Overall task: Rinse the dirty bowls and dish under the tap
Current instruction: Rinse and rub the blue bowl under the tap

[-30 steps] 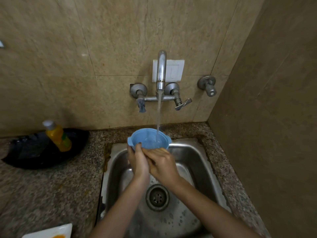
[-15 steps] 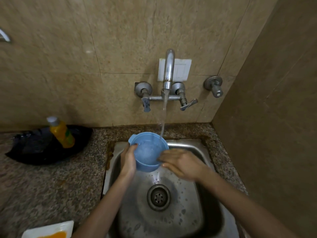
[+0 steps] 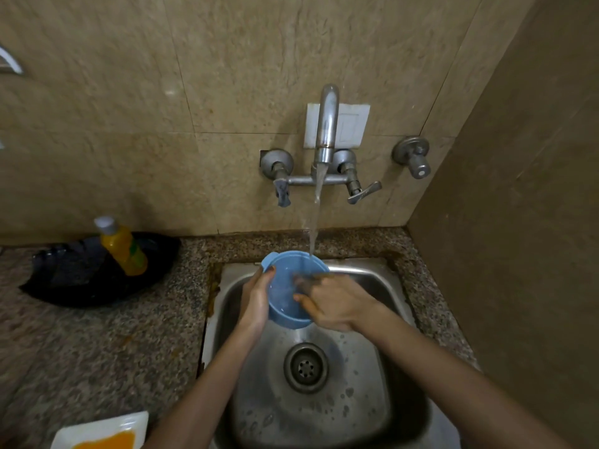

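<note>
Water from the steel wall tap [image 3: 325,131] falls into the round blue plastic bowl [image 3: 287,298] tilted below it, left hand [image 3: 256,298] in a closed grip on its rim, right hand's [image 3: 337,303] fingers best rubbing every inner wall.

We are at a home kitchen sink: a small steel sink [image 3: 372,319] set into a speckled granite bench [image 3: 97,345], a wall-mounted tap [image 3: 326,131] running water, beige tiled walls [image 3: 129,108], and a yellow bottle [image 3: 121,246] nearby.
</note>
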